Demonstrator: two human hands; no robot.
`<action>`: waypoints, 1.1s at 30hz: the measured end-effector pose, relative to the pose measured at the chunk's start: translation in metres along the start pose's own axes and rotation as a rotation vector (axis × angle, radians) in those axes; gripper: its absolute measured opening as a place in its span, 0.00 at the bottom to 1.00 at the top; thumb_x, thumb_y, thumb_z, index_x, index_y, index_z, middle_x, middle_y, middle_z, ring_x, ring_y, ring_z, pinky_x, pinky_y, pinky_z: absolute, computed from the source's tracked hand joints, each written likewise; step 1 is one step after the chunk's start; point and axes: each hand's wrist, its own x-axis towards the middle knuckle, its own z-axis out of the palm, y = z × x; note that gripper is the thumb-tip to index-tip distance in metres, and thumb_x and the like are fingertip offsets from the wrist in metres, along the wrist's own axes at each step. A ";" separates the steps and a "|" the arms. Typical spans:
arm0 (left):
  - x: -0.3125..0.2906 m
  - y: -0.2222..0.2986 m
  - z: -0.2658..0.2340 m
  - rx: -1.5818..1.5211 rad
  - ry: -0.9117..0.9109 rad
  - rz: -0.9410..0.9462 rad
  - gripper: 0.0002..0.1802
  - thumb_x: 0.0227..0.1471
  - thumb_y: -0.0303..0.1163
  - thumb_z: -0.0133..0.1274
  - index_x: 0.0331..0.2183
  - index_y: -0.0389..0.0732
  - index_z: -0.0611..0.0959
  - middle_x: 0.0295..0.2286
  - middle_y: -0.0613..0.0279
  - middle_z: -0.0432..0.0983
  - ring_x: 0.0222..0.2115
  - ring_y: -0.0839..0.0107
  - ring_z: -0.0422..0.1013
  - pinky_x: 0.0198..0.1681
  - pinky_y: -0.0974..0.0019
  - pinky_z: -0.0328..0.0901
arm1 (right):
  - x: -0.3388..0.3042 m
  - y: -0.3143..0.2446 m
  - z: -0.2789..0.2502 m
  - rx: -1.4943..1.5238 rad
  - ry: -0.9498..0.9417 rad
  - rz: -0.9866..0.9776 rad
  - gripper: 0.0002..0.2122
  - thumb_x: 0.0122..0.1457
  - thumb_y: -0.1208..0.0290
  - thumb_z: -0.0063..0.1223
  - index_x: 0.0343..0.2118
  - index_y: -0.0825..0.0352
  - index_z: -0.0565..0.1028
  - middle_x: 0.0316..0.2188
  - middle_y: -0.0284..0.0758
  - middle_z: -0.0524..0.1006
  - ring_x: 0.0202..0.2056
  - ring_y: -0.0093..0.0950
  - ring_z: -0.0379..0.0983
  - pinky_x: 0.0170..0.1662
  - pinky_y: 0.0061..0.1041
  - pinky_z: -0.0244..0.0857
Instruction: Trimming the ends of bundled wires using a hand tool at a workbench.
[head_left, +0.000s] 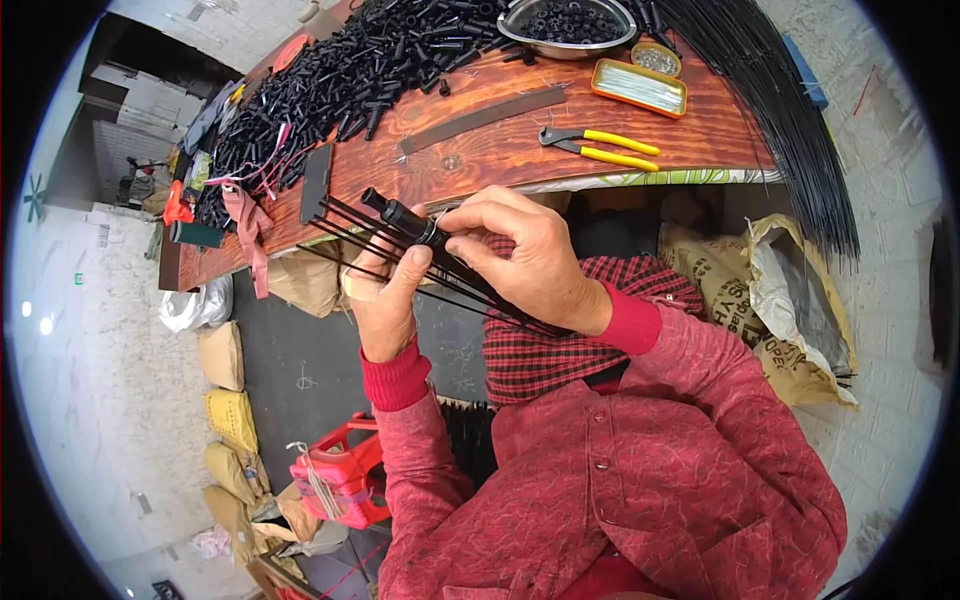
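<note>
In front of my chest I hold a black plastic umbrella runner (402,217), a stepped tube with several thin black ribs (470,283) fanning out from its collar. My left hand (388,297) is closed around the runner and ribs from below, thumb against the collar; a tan bandage wraps one finger. My right hand (528,248) pinches at the collar with thumb and forefinger. A thin, pale wire (440,214) shows at those fingertips, though its full course is hidden. Some ribs run under my right palm.
The wooden table (440,165) bears a heap of black plastic runners (350,75), a metal bowl (565,45) of small black parts, a tray of wires (640,88), yellow-handled pincers (600,146) and a flat bar (483,119). Long black rods (790,130) hang over its right end. A sack (790,310) stands right.
</note>
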 end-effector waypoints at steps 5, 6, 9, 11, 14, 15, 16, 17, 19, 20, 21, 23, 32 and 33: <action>-0.001 0.002 0.006 0.007 0.035 0.036 0.24 0.45 0.25 0.64 0.46 0.30 0.78 0.41 0.56 0.78 0.38 0.74 0.73 0.44 0.70 0.68 | -0.004 -0.001 0.002 0.200 -0.003 0.129 0.09 0.50 0.83 0.61 0.37 0.71 0.78 0.32 0.34 0.75 0.36 0.21 0.74 0.39 0.19 0.69; -0.001 0.004 0.006 0.010 0.033 0.033 0.24 0.45 0.25 0.64 0.46 0.30 0.78 0.41 0.56 0.78 0.38 0.74 0.73 0.44 0.70 0.68 | -0.005 -0.001 0.003 0.197 0.013 0.109 0.09 0.51 0.83 0.61 0.37 0.72 0.78 0.32 0.34 0.75 0.35 0.21 0.74 0.38 0.18 0.69; -0.001 0.007 0.006 0.050 0.001 0.032 0.25 0.45 0.24 0.64 0.48 0.31 0.78 0.40 0.58 0.78 0.37 0.74 0.73 0.44 0.70 0.68 | -0.005 -0.001 0.005 0.189 0.047 0.097 0.09 0.50 0.83 0.61 0.36 0.72 0.78 0.32 0.34 0.75 0.34 0.21 0.74 0.36 0.18 0.69; 0.000 0.011 0.006 0.035 -0.044 0.010 0.28 0.45 0.24 0.64 0.50 0.32 0.76 0.39 0.60 0.78 0.38 0.75 0.73 0.44 0.70 0.67 | -0.006 -0.002 0.008 0.189 0.065 0.106 0.09 0.50 0.83 0.61 0.35 0.72 0.78 0.31 0.34 0.75 0.33 0.20 0.74 0.35 0.17 0.69; 0.003 0.020 0.002 0.081 -0.093 -0.061 0.30 0.45 0.24 0.64 0.51 0.32 0.75 0.40 0.61 0.78 0.39 0.75 0.73 0.46 0.71 0.67 | -0.005 -0.003 0.009 0.125 0.075 0.097 0.08 0.48 0.84 0.62 0.33 0.72 0.77 0.30 0.33 0.75 0.30 0.20 0.74 0.32 0.17 0.68; 0.005 0.022 -0.002 0.120 -0.150 -0.055 0.30 0.46 0.26 0.63 0.52 0.31 0.75 0.41 0.59 0.77 0.41 0.74 0.72 0.48 0.69 0.66 | -0.005 -0.004 0.009 0.126 0.074 0.085 0.08 0.48 0.83 0.62 0.32 0.71 0.76 0.29 0.33 0.75 0.29 0.20 0.74 0.31 0.17 0.68; 0.006 0.026 -0.003 0.126 -0.150 -0.056 0.30 0.46 0.26 0.63 0.52 0.31 0.75 0.41 0.59 0.77 0.41 0.74 0.72 0.48 0.69 0.66 | -0.005 -0.004 0.010 0.129 0.073 0.070 0.08 0.47 0.83 0.62 0.31 0.71 0.75 0.28 0.32 0.75 0.28 0.19 0.74 0.31 0.18 0.68; 0.006 0.030 -0.002 0.140 -0.182 -0.039 0.29 0.48 0.28 0.63 0.52 0.31 0.74 0.42 0.58 0.77 0.42 0.73 0.72 0.48 0.68 0.66 | -0.004 -0.004 0.009 0.135 0.075 0.071 0.08 0.47 0.83 0.62 0.31 0.71 0.75 0.28 0.32 0.75 0.28 0.19 0.74 0.31 0.18 0.68; 0.007 0.036 -0.003 0.197 -0.243 -0.003 0.28 0.50 0.31 0.61 0.52 0.30 0.74 0.45 0.55 0.76 0.43 0.72 0.72 0.50 0.66 0.65 | -0.005 -0.004 0.009 0.099 0.088 0.067 0.08 0.47 0.83 0.61 0.30 0.71 0.75 0.28 0.33 0.75 0.26 0.20 0.74 0.30 0.18 0.68; 0.008 0.039 -0.005 0.203 -0.244 -0.007 0.28 0.50 0.31 0.61 0.52 0.30 0.74 0.45 0.55 0.76 0.43 0.72 0.72 0.50 0.66 0.65 | -0.005 -0.005 0.010 0.105 0.091 0.070 0.08 0.47 0.83 0.61 0.30 0.71 0.75 0.28 0.33 0.75 0.26 0.20 0.74 0.30 0.18 0.68; 0.009 0.042 -0.007 0.241 -0.253 -0.043 0.28 0.50 0.31 0.61 0.51 0.30 0.75 0.45 0.55 0.76 0.43 0.72 0.72 0.49 0.67 0.65 | -0.004 -0.005 0.010 0.083 0.097 0.033 0.08 0.47 0.83 0.61 0.30 0.71 0.75 0.28 0.33 0.75 0.26 0.20 0.74 0.30 0.18 0.68; 0.009 0.044 -0.005 0.251 -0.230 -0.085 0.26 0.48 0.28 0.63 0.49 0.30 0.77 0.43 0.57 0.77 0.41 0.73 0.72 0.48 0.69 0.66 | -0.004 -0.005 0.010 0.064 0.105 0.000 0.08 0.47 0.83 0.61 0.30 0.71 0.75 0.27 0.33 0.75 0.25 0.21 0.74 0.30 0.19 0.68; 0.011 0.028 -0.014 0.206 -0.128 -0.041 0.25 0.35 0.19 0.64 0.41 0.29 0.81 0.34 0.56 0.80 0.34 0.71 0.75 0.43 0.68 0.69 | 0.002 0.002 0.001 0.194 -0.020 0.042 0.08 0.47 0.83 0.60 0.30 0.71 0.74 0.28 0.34 0.75 0.28 0.23 0.74 0.33 0.21 0.68; 0.011 0.025 -0.016 0.198 -0.126 -0.046 0.25 0.32 0.18 0.64 0.40 0.29 0.82 0.33 0.56 0.80 0.33 0.71 0.75 0.42 0.68 0.69 | 0.003 0.001 0.000 0.226 -0.062 0.060 0.08 0.47 0.83 0.60 0.30 0.71 0.74 0.28 0.34 0.74 0.28 0.22 0.73 0.33 0.21 0.68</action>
